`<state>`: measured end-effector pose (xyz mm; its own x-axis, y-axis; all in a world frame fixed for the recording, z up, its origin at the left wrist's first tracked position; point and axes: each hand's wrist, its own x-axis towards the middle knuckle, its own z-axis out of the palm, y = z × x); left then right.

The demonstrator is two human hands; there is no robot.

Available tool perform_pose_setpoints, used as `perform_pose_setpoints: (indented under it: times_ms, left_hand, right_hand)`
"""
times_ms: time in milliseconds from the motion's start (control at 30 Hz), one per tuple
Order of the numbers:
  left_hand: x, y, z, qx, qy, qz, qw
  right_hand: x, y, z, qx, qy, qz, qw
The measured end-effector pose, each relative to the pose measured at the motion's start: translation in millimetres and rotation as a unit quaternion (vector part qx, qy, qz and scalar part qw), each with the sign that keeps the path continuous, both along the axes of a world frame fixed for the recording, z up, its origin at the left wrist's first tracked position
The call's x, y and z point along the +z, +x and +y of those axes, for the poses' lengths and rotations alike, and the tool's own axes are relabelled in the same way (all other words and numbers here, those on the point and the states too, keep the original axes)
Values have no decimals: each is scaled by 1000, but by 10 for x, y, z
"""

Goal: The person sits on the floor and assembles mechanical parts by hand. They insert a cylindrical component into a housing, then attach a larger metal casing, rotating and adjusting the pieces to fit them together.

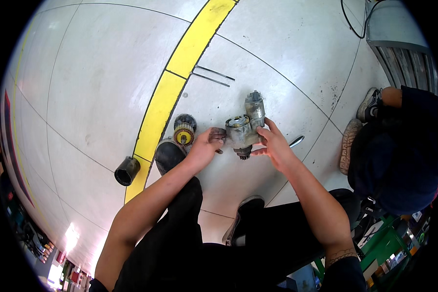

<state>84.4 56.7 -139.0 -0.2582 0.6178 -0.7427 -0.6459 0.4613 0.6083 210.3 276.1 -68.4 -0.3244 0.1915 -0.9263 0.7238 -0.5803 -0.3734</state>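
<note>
My right hand (276, 146) grips the side of a grey metal starter motor front housing (240, 137), holding it just above the floor or against it; I cannot tell which. A cylindrical solenoid (255, 106) stands out at its far end, and a dark toothed pinion (243, 153) shows at the near end. My left hand (210, 146) is closed beside the housing's left side, its fingers curled and blackened. Whatever it may hold is hidden. Left of that hand, an armature (184, 135) with a yellow and copper-coloured end stands near my shoe.
A dark hollow motor casing (127, 171) lies by the yellow floor stripe (156, 104). Two long thin bolts (213, 77) and a small washer (185, 95) lie farther off. A shiny metal tool (297, 141) rests past my right hand. Another person (394, 151) crouches at right.
</note>
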Motion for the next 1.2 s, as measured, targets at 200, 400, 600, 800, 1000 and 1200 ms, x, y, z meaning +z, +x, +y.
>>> perform_pose_setpoints:
  times_ms: [200,400,600,800,1000,1200]
  left_hand:
    - [138,-10,85,-23,-14,14,1000]
    - [233,17,88,-47,-17,40,998]
    - [612,7,103,-7,39,80,996]
    - [743,-27,188,46,55,106,992]
    - [638,-196,90,55,11,48,997]
    - [669,-210,111,88,10,27,996]
  right_hand:
    - [11,31,-63,10,-9,-30,999]
    - [173,8,-118,-12,5,-35,999]
    - [484,-88,-11,-16,20,-22,999]
    - [821,-239,139,-76,-1,56,996]
    - [990,-363,0,-75,-21,111,991]
    - [821,-367,-99,57,16,73,996]
